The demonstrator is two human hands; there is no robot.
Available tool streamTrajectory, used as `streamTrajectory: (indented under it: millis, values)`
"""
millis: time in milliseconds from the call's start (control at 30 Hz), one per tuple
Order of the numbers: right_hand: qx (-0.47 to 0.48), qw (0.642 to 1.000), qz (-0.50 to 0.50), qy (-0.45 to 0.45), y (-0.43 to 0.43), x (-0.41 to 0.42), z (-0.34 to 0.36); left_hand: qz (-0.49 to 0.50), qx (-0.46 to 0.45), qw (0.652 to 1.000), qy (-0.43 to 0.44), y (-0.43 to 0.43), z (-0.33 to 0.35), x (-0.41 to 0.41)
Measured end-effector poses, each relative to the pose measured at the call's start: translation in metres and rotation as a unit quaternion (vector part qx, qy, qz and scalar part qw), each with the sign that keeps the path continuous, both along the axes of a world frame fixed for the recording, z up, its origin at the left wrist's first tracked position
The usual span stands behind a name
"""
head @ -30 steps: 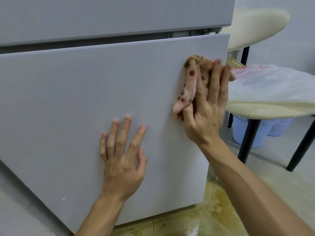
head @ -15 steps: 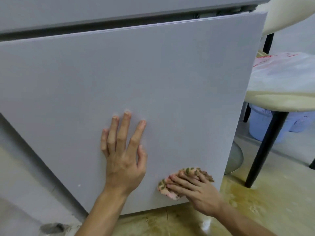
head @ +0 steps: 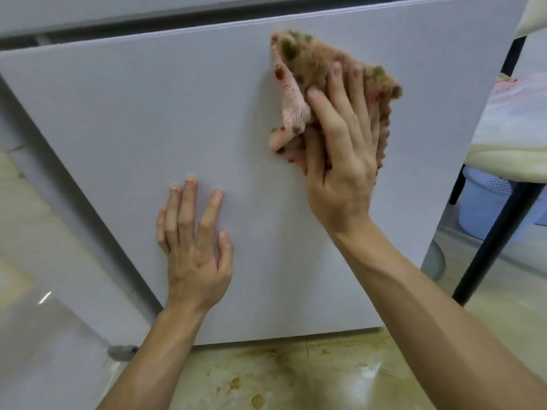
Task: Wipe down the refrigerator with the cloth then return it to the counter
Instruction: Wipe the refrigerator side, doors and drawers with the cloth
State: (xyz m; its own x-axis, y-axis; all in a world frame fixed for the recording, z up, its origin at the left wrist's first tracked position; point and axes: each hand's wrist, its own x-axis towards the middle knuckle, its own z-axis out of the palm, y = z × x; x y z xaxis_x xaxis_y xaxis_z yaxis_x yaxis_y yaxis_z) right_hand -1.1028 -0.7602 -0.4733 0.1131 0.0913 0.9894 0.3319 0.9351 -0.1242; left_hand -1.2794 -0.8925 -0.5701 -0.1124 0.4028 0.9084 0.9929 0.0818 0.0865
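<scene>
- A pale grey refrigerator door [head: 148,128] fills most of the view, seen close up and from above. A dark gap separates it from a second grey panel [head: 118,10] along the top edge.
- The right hand [head: 340,167] presses a cloth [head: 307,63] flat against the upper right part of the door.
- The cloth is fuzzy, tan and pink with green and red spots (it looks like a small towel). It is bunched, with 1 corner pointing up near the door's top edge and a pale pink fold hanging left of the index finger.
- The 4 fingers of the right hand lie straight and slightly spread on top of the cloth, pushing it onto the door instead of curling round it. The thumb lies along the cloth's lower edge and may be pinching a fold there, but the view does not settle that.
- The left hand [head: 192,247] rests flat on the bare door, lower and to the left of the cloth and apart from it. Its fingers are straight and spread, its thumb is out to the side, and it holds nothing.
- Both forearms reach up from the bottom of the view.
- Below the door, the beige floor [head: 296,374] shows brown stains and a few small crumbs.
- At the right edge, a black chair leg [head: 497,238] slants down from a cream seat [head: 509,161] that carries a white plastic bag [head: 518,113]. A pale blue perforated basket [head: 485,202] sits on the floor under the seat.
</scene>
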Motion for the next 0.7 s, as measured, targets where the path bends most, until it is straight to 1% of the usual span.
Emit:
streamTrajectory:
  millis: [33, 67, 133, 200, 267, 300, 333, 400, 467, 500, 567, 633, 700]
  values:
    - [0.013, 1.000, -0.019, -0.020, -0.005, -0.006, -0.021, 0.006, 0.001, 1.000, -0.005, -0.004, -0.003, -0.007]
    - [0.030, 0.997, -0.030, -0.066, -0.010, -0.011, -0.048, 0.011, 0.001, 1.000, -0.010, -0.008, -0.007, -0.014]
    - [0.057, 0.977, -0.026, -0.202, -0.018, -0.013, -0.116, 0.015, -0.006, 1.000, -0.022, -0.016, -0.018, -0.028]
    - [0.062, 0.930, -0.003, -0.362, -0.020, -0.001, -0.190, 0.012, -0.012, 0.999, -0.030, -0.022, -0.028, -0.039]
    - [0.064, 0.860, 0.014, -0.506, -0.019, 0.018, -0.247, 0.013, -0.019, 0.999, -0.030, -0.028, -0.036, -0.045]
    - [0.061, 0.828, 0.014, -0.557, -0.020, 0.026, -0.265, 0.015, -0.023, 0.999, -0.029, -0.031, -0.040, -0.047]
    - [0.054, 0.806, 0.010, -0.589, -0.019, 0.031, -0.275, 0.018, -0.028, 0.999, -0.030, -0.034, -0.044, -0.050]
    - [0.046, 0.787, 0.003, -0.615, -0.019, 0.033, -0.278, 0.024, -0.041, 0.998, -0.044, -0.042, -0.052, -0.056]
    - [0.060, 0.794, 0.016, -0.605, -0.021, 0.024, -0.261, 0.028, -0.054, 0.996, -0.058, -0.049, -0.061, -0.061]
    - [0.065, 0.812, 0.032, -0.579, -0.023, 0.015, -0.245, 0.029, -0.060, 0.996, -0.060, -0.052, -0.063, -0.063]
    - [0.067, 0.881, 0.058, -0.465, -0.032, -0.013, -0.196, 0.029, -0.064, 0.996, -0.060, -0.056, -0.063, -0.067]
    - [0.062, 0.945, 0.058, -0.317, -0.044, -0.048, -0.128, 0.026, -0.060, 0.995, -0.070, -0.060, -0.059, -0.071]
    - [0.066, 0.978, 0.036, -0.197, -0.051, -0.078, -0.063, 0.025, -0.050, 0.995, -0.085, -0.061, -0.052, -0.074]
